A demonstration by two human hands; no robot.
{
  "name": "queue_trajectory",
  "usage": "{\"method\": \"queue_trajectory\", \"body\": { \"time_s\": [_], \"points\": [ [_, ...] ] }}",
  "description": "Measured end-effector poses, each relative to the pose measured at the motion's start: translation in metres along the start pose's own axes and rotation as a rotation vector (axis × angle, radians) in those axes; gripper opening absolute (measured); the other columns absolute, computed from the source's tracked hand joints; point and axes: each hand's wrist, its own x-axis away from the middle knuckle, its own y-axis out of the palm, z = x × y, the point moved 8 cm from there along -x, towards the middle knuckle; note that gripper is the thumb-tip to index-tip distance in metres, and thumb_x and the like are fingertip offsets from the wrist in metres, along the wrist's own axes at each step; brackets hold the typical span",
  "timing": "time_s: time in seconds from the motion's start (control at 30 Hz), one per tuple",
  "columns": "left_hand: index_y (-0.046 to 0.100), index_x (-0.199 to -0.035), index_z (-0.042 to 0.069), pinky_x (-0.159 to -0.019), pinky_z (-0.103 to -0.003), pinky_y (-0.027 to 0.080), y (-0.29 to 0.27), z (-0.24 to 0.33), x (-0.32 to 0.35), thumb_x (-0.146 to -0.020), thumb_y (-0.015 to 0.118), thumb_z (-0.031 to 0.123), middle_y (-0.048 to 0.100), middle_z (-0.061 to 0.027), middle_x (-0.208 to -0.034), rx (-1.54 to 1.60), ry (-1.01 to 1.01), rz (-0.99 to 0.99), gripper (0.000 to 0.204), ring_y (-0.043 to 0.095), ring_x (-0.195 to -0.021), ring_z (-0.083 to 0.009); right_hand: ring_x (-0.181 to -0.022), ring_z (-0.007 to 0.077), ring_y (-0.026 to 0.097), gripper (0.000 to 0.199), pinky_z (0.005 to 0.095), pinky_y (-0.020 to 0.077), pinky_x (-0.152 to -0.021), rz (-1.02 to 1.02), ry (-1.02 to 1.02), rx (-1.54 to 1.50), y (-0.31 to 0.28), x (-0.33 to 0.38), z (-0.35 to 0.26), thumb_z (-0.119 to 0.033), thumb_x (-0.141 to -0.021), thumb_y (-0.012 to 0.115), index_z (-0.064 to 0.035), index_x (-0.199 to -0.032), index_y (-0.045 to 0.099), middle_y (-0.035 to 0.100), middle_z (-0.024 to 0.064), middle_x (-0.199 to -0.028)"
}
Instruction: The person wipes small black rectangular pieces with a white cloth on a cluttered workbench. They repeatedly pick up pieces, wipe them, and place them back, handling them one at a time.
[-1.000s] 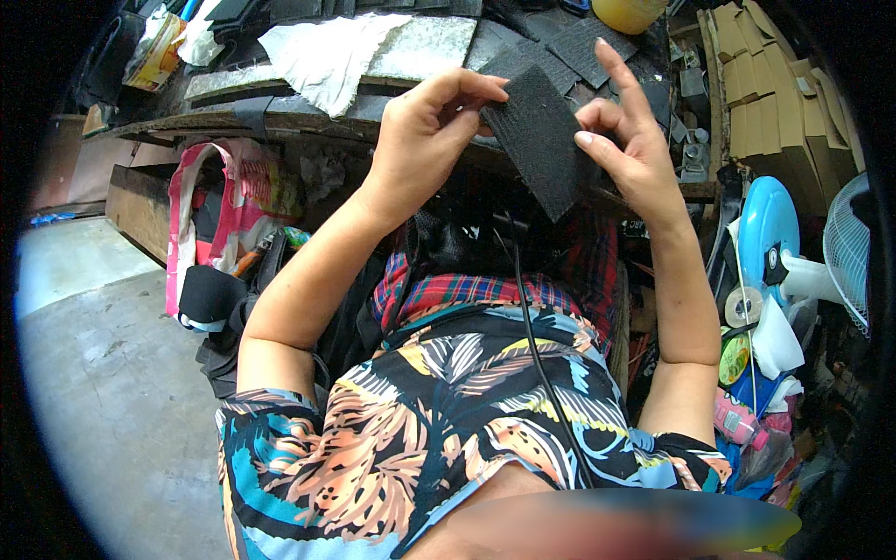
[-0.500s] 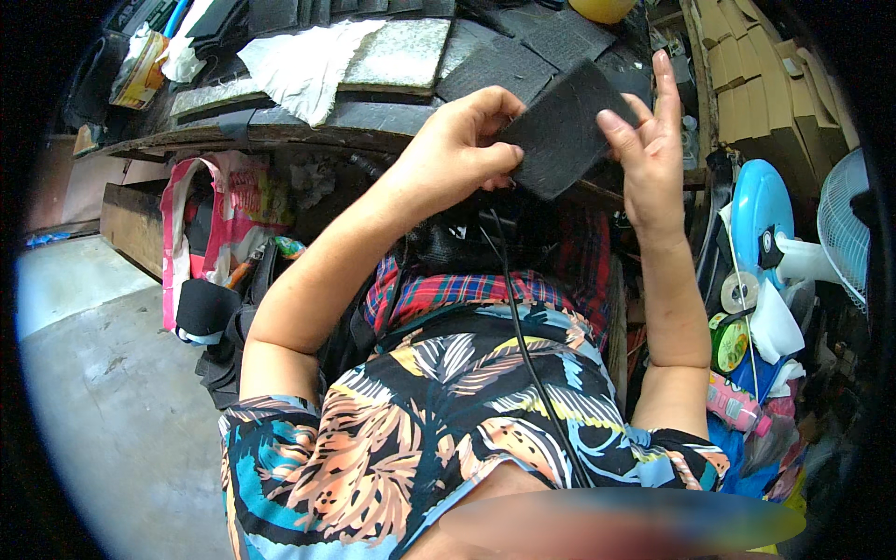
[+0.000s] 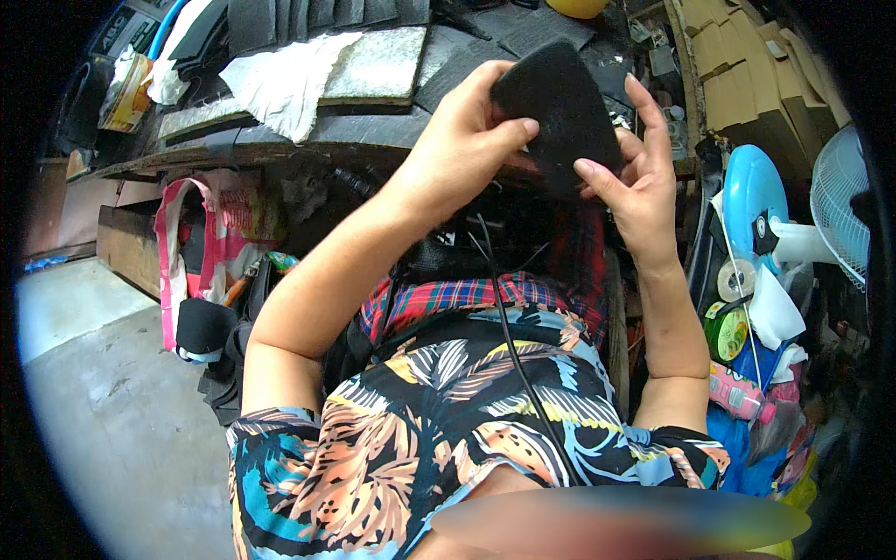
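Observation:
A flat black piece of material [image 3: 558, 112], with rounded corners and a dull face, is held up between my two hands just above the bench's near edge. My left hand [image 3: 471, 140] is closed on its left side, thumb on the near face and fingers behind. At the lower right edge, the thumb of my right hand [image 3: 642, 173] presses on the piece; its index finger sticks up and the others are partly hidden behind. Beyond the hands, similar dark flat sheets [image 3: 457, 75] lie on the bench [image 3: 355, 138].
On the bench lie a white cloth [image 3: 285, 84], a grey slab [image 3: 378, 65] and a row of black pieces [image 3: 313, 21]. Cardboard [image 3: 747, 93] stands at far right, above a blue-and-white fan [image 3: 758, 201]. A pink-handled bag [image 3: 173, 252] is at left. A black cord [image 3: 509, 327] hangs over my shirt.
The black piece has been turned in my hands and its smoother face now shows. My right thumb has come down onto its lower edge. Both hands shifted slightly.

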Motion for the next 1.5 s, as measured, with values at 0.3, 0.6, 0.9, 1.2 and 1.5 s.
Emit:
{"method": "queue_trajectory", "body": {
  "time_s": [0.3, 0.6, 0.9, 1.2, 1.5],
  "points": [
    [0.058, -0.124, 0.008, -0.077, -0.038, 0.053, 0.021, 0.021, -0.029, -0.080, 0.061, -0.005, 0.063, -0.0179, -0.098, -0.904, 0.488, -0.066, 0.046, 0.065, -0.082, -0.0313, -0.140, 0.0305, 0.037, 0.049, 0.0440, 0.0230, -0.117, -0.059, -0.291, 0.657, -0.045, -0.014, -0.001, -0.047, -0.103, 0.044, -0.0113, -0.129, 0.065, 0.054, 0.0126, -0.141],
    [0.072, -0.102, -0.001, -0.085, -0.041, 0.054, 0.013, 0.016, -0.035, -0.081, 0.060, -0.003, 0.065, -0.0190, -0.099, -0.939, 0.459, 0.018, 0.024, 0.066, -0.091, -0.0368, -0.151, 0.0347, 0.013, 0.082, 0.0513, 0.0005, -0.121, -0.074, -0.165, 0.661, -0.041, -0.019, 0.035, -0.072, -0.097, 0.010, -0.0216, -0.138, 0.060, 0.032, 0.0099, -0.160],
    [0.072, -0.102, -0.001, -0.085, -0.041, 0.054, 0.009, 0.013, -0.034, -0.082, 0.061, -0.002, 0.065, -0.0186, -0.098, -0.925, 0.470, 0.036, 0.023, 0.067, -0.091, -0.0361, -0.149, 0.0377, 0.018, 0.091, 0.0634, -0.0014, -0.116, -0.182, -0.236, 1.007, -0.018, -0.003, 0.019, -0.078, -0.091, 0.004, -0.0252, -0.136, 0.062, 0.037, 0.0079, -0.157],
    [0.071, -0.106, 0.004, -0.078, -0.038, 0.053, 0.016, 0.022, -0.033, -0.081, 0.064, -0.004, 0.063, -0.0158, -0.095, -0.898, 0.519, 0.041, 0.027, 0.066, -0.088, -0.0333, -0.146, 0.0322, 0.028, 0.075, 0.0626, -0.0085, -0.116, -0.167, -0.586, 1.250, 0.021, 0.049, -0.012, -0.076, -0.091, 0.026, -0.0234, -0.106, 0.077, 0.052, 0.0013, -0.146],
    [0.061, -0.112, 0.004, -0.082, -0.025, 0.049, -0.060, 0.070, -0.057, -0.086, 0.062, -0.007, 0.061, -0.0038, -0.093, -0.748, 0.502, 0.306, 0.028, 0.060, -0.088, -0.0106, -0.132, 0.0328, 0.046, 0.066, 0.0554, 0.0143, -0.117, 0.123, -0.548, 1.008, -0.040, 0.017, -0.054, -0.066, -0.098, 0.033, -0.0163, -0.096, 0.076, 0.059, 0.0111, -0.135]
  ]
}}
